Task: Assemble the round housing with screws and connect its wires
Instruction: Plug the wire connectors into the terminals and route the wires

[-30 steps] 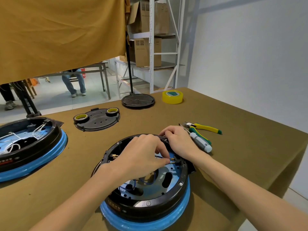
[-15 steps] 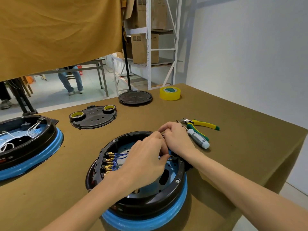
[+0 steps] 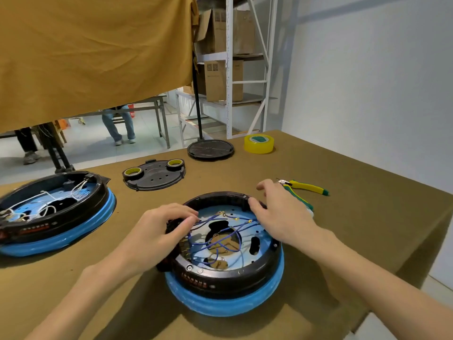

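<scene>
Brown-clothed table (image 3: 343,217) — white wall (image 3: 367,82), shelving (image 3: 229,69) behind, seemingly metal.

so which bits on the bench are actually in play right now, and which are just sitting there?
In play:
- housing, under both hands
- blue wires inside it
- left hand, on the housing's left rim
- right hand, on the far right rim

Just lying about:
- second housing, white wires
- black plate carrying two tape rolls
- yellow tape
- pliers
- round stand base
</scene>
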Demonstrator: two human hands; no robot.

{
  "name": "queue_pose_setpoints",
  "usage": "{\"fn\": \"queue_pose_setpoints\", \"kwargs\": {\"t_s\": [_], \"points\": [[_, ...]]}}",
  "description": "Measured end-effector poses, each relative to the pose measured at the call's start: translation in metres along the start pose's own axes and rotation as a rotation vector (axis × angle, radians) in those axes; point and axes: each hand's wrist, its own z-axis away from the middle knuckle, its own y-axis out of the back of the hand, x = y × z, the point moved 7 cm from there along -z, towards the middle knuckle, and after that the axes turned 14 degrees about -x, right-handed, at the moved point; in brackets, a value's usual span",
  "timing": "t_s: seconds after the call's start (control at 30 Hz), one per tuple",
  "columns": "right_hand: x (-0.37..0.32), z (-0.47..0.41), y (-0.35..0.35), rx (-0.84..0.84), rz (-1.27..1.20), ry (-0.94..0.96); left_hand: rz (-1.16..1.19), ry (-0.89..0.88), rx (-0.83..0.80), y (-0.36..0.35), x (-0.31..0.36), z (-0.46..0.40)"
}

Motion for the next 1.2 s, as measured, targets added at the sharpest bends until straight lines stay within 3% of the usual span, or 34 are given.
{"fn": "queue_pose_setpoints", "kwargs": {"t_s": [0.1, 0.17, 0.3, 0.43, 0.53, 0.6, 0.77, 0.9, 1.07, 1.2], "points": [[0.001, 0.036, -0.022, -0.068, 0.074, -0.043, 0.084, 0.016, 0.025, -0.01, -0.013, 0.01], [0.002, 0.034, -0.022, -0.063, -0.053, -0.035, 0.12, 0.043, 0.069, -0.013, -0.018, 0.016], [-0.006, 0.001, -0.009, -0.084, -0.265, 0.039, -0.028, 0.006, 0.204, -0.008, -0.015, 0.035], [-0.013, -0.01, 0.01, 0.044, -0.163, -0.064, -0.072, -0.047, 0.228, -0.006, -0.019, 0.05], [-0.017, 0.013, -0.013, -0.11, -0.152, -0.117, -0.073, -0.07, 0.207, -0.012, -0.025, 0.051], [-0.023, 0.024, -0.032, -0.184, -0.098, -0.083, -0.072, -0.073, 0.209, -0.015, -0.025, 0.052], [-0.022, 0.004, -0.021, -0.118, -0.293, 0.0, -0.148, -0.061, 0.233, -0.017, -0.022, 0.058], [-0.036, 0.002, -0.003, 0.102, -0.188, 0.107, -0.218, -0.044, 0.224, -0.018, -0.017, 0.057], [-0.061, 0.01, -0.024, -0.129, -0.016, 0.23, -0.239, -0.046, 0.21, -0.018, -0.018, 0.054], [-0.054, -0.001, -0.02, -0.055, -0.161, 0.224, -0.222, -0.01, 0.169, -0.018, -0.02, 0.046]]}}
